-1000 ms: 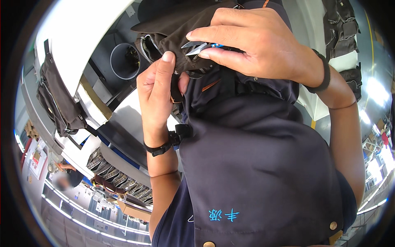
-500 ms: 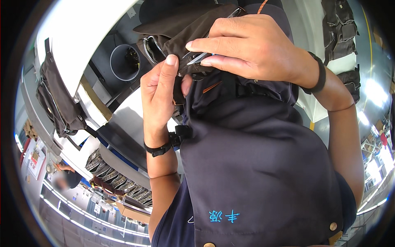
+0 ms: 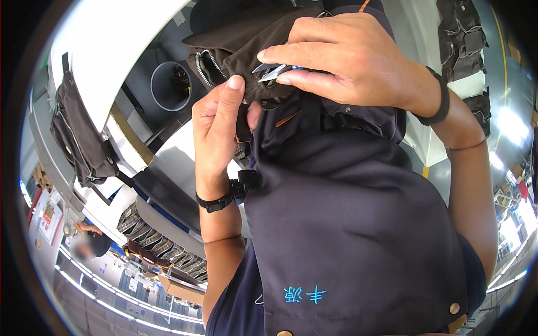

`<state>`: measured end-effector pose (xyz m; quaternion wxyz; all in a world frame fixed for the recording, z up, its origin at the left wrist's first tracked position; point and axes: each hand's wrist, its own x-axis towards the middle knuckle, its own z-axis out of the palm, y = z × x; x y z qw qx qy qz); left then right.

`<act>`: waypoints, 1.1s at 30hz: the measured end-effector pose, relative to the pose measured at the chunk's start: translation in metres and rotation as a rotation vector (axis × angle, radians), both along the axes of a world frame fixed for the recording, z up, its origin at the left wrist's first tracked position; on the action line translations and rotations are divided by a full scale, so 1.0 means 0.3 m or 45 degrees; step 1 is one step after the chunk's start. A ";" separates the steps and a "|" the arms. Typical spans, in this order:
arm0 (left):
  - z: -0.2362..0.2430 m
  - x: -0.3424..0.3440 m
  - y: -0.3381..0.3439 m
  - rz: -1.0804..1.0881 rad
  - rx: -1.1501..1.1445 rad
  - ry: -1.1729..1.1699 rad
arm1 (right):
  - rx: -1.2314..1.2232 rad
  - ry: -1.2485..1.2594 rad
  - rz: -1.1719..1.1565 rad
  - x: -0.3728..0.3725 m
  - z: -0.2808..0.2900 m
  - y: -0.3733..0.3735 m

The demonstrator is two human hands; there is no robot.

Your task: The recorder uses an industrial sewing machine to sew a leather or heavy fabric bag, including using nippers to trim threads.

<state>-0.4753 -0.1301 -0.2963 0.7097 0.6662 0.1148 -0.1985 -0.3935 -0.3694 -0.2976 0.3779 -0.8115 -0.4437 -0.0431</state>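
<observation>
A dark brown fabric bag [image 3: 255,42] with silver zips lies before me at the top of the view. My left hand [image 3: 216,120] pinches its near edge, thumb on top, beside a gaping zipped pocket [image 3: 209,66]. Thread snips [image 3: 274,73] with pointed metal blades and a bit of blue sit in my right hand [image 3: 358,61], which is closed round them. Their blades are parted and point left over the cloth, close to my left thumb. My right fingers hide the handles and part of the bag.
Left of the bag is a round grey bin [image 3: 159,84]. Another brown bag [image 3: 78,134] lies on the white table [image 3: 95,73] at far left. Several bags [image 3: 462,39] rest at upper right. Beyond my left arm are stacked dark pieces [image 3: 162,241] and another person [image 3: 98,242].
My right hand has shifted slightly right and up with the snips, and their blades now show more widely parted. My left hand keeps its pinch on the bag.
</observation>
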 end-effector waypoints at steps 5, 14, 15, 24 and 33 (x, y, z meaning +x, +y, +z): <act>0.001 0.001 0.000 -0.013 0.004 -0.018 | -0.032 -0.045 0.029 0.008 0.007 -0.006; -0.006 -0.004 0.002 -0.052 0.119 -0.032 | -0.090 -0.047 0.054 0.009 0.024 -0.005; -0.008 -0.005 0.002 -0.056 0.117 -0.037 | -0.109 -0.053 0.063 0.016 0.028 -0.007; -0.021 -0.006 -0.005 -0.001 -0.015 -0.019 | -0.116 -0.247 0.126 0.019 -0.005 -0.005; -0.026 0.000 0.020 -0.080 -0.069 0.052 | 0.206 0.124 0.064 -0.013 -0.098 0.009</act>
